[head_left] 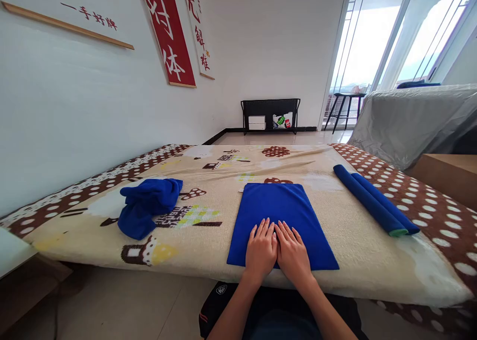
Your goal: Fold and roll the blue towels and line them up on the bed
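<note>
A blue towel [276, 201] lies spread flat near the front edge of the bed. Both palms rest on its lower middle, side by side with the thumbs close together. My left hand [262, 248] lies flat with fingers stretched forward. Beside it, my right hand [291, 248] is flat too, fingers extended and holding nothing. To the left sits a crumpled blue towel [149, 206] in a loose heap. On the right, two rolled blue towels [376, 203] lie side by side at a slant, one showing a green end.
A cream patterned blanket [208, 245] with brown dotted borders covers the bed. White wall [74, 106] runs along the left. Beyond the bed stand a black rack [270, 106] and a stool [346, 99]. Plastic-covered furniture [417, 116] and a cardboard box [447, 176] are at right.
</note>
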Motion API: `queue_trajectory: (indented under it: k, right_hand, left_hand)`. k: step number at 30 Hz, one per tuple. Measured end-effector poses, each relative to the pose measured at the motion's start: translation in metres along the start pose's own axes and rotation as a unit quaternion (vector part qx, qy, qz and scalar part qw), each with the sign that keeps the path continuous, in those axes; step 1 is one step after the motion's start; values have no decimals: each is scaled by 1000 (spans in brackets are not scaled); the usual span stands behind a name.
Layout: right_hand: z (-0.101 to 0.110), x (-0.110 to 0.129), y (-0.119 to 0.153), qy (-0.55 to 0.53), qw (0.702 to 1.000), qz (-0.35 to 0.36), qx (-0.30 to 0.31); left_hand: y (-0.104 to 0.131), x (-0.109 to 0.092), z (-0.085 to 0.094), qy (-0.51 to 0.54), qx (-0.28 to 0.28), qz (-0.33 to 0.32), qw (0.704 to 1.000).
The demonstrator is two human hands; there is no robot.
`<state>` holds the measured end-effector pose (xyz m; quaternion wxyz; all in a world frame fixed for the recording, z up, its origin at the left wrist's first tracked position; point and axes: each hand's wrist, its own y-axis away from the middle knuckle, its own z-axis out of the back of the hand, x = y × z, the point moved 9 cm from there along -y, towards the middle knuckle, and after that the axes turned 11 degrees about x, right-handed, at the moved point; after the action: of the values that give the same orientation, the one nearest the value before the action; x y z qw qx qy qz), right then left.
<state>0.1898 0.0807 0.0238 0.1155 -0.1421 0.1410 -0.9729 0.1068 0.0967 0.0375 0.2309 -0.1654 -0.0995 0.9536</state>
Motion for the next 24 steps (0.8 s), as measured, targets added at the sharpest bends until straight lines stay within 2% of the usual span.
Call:
queue_trajectory:
  k: [8, 13, 17, 20, 24]
  right_hand:
    - [1, -1, 0, -3, 1000, -2, -4]
    - [7, -3, 5, 16, 999, -21, -23]
    - [15, -21, 19, 48, 996, -46, -51]
    - [20, -44, 40, 75, 993, -45, -81]
    - [23, -73, 76, 103, 987, -32, -123]
  left_hand:
    - [0, 0, -1, -8, 10, 7, 1000]
    - [7, 6, 5, -36, -17, 50, 998]
    - [24, 23, 14, -56, -45, 66, 995]
    - [45, 46, 19, -72, -66, 74, 992]
    - [73, 71, 21, -103, -84, 35, 991]
